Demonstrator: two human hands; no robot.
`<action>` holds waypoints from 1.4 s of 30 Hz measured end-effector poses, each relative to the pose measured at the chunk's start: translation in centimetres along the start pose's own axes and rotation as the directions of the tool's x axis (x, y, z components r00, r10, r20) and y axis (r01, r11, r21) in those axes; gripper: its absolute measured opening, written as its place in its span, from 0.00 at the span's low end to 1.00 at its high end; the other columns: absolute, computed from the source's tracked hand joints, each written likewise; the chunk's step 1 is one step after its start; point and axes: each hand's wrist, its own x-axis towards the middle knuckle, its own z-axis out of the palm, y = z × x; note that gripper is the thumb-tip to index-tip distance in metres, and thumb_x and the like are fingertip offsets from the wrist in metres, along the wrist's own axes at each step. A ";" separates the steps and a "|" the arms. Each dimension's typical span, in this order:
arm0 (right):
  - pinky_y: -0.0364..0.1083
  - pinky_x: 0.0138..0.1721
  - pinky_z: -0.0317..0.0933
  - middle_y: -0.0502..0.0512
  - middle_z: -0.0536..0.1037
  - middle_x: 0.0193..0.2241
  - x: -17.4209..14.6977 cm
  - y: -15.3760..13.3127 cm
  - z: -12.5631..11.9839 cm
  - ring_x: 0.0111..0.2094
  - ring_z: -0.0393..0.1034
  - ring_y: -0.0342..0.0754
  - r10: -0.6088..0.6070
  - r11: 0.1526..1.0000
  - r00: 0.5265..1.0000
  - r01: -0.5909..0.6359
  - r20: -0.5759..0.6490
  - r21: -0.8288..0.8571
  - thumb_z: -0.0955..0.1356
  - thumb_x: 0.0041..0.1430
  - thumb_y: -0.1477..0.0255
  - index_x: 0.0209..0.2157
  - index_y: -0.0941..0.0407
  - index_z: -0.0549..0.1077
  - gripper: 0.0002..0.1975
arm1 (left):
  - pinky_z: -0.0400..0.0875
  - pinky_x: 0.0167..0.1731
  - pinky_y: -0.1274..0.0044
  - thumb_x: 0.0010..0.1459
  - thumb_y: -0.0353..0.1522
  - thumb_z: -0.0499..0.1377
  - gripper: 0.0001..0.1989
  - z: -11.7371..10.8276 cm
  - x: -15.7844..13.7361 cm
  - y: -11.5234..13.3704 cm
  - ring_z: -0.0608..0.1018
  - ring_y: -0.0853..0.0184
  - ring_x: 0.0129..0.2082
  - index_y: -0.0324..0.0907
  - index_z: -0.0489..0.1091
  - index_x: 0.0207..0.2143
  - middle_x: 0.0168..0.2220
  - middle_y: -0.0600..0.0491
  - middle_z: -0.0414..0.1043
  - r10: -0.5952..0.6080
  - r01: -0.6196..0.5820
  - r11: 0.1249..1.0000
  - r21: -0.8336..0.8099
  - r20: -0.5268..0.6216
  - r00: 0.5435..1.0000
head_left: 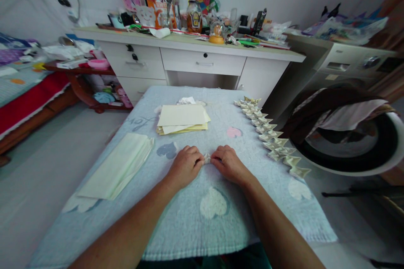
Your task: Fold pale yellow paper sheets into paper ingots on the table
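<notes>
Between my two hands, over the middle of the cloth-covered table (189, 227), is a small folded piece of paper (207, 158). My left hand (188, 163) pinches its left end, and my right hand (227, 162) pinches the other end. Most of the piece is hidden by my fingers. Just beyond my hands lies a stack of cream paper sheets (183, 116). To the left rests a pile of long, pale green paper (118, 166). Along the table's right side runs a row of several folded paper boats (267, 130).
A crumpled white scrap (187, 100) lies behind the stack. Past the table stands a white desk (202, 56) crowded with jars, bags and small items. At right is a washing machine (356, 61) with its round door (396, 147) open and cloth hanging out.
</notes>
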 end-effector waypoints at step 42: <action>0.46 0.42 0.51 0.54 0.70 0.34 0.2 -0.4 0.4 0.40 0.61 0.47 0.123 0.989 0.992 -0.121 -0.027 0.079 0.67 0.59 0.72 0.32 0.56 0.74 0.04 | 0.60 0.38 0.74 0.58 0.34 0.56 0.09 0.1 0.3 -0.5 0.70 0.66 0.36 0.43 0.71 0.26 0.30 0.53 0.69 -0.068 0.066 0.994 0.089 0.020 0.997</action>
